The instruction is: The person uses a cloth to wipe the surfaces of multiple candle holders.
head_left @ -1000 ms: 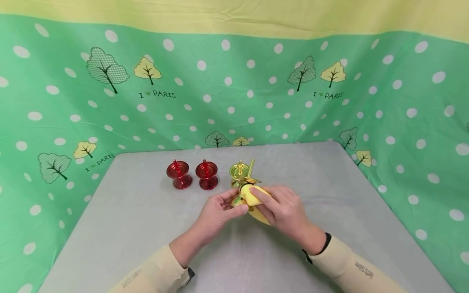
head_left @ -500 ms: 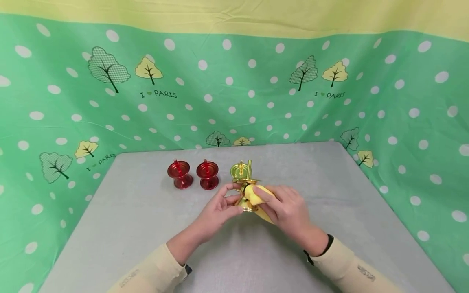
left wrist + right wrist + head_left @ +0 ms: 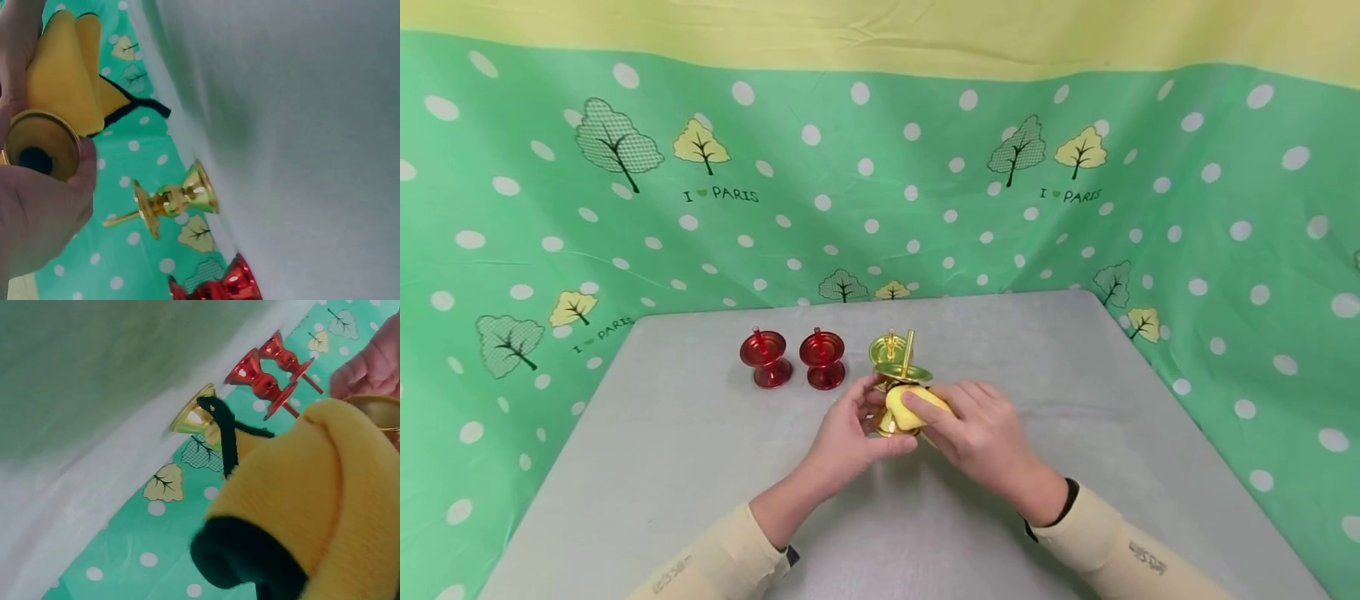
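Just below the middle of the frame, the left hand (image 3: 853, 429) grips a gold candlestick (image 3: 904, 372) by its lower part, dish and spike uppermost, while the right hand (image 3: 985, 427) presses a folded yellow cloth (image 3: 912, 406) against its stem. Directly behind, partly hidden, stands another gold one (image 3: 882, 350); whether the two touch cannot be told. Left of centre, two red candlesticks (image 3: 764, 348) stand upright, side by side and apart, on the grey surface (image 3: 700, 467). Cream sleeves (image 3: 1131, 542) enter at lower left and lower right. A green dotted curtain (image 3: 865, 225), yellow along the top, fills the upper frame.
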Available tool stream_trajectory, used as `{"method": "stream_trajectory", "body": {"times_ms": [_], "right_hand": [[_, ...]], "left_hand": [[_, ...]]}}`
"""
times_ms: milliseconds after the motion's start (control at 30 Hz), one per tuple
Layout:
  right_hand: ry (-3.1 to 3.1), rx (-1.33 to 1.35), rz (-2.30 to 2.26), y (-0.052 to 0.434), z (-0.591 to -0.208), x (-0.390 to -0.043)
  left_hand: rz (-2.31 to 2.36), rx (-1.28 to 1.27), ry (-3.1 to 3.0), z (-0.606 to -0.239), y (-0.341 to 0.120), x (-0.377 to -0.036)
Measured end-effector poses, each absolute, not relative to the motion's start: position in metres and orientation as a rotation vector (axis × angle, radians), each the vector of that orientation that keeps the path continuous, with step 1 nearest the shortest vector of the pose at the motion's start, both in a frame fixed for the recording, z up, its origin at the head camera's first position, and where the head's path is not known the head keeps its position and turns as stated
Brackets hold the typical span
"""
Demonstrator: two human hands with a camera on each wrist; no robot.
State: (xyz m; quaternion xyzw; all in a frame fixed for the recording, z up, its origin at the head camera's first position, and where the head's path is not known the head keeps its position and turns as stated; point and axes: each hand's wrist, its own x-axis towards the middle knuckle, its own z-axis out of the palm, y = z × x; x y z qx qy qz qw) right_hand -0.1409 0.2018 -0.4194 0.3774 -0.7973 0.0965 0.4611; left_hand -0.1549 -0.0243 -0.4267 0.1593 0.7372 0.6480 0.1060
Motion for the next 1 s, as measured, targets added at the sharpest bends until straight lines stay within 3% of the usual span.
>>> {"method": "stream_trajectory", "body": {"times_ms": [367,733,1000], "right_hand": [[-1.978,0.907,0.333,0.212,-0.428,-0.144],[-1.932,0.955,0.202,0.199,-0.424,-0.142],[-1.939,0.922,0.337,0.202,-0.429,-0.146]], "left_hand": [[1.843,0.57,1.81,-0.429,-0.039,-0.162],[1.827,0.526,2.247,-0.434,-0.03,-0.161],[1.929,0.571,1.817,-0.431,-0.044,-0.165]]}}
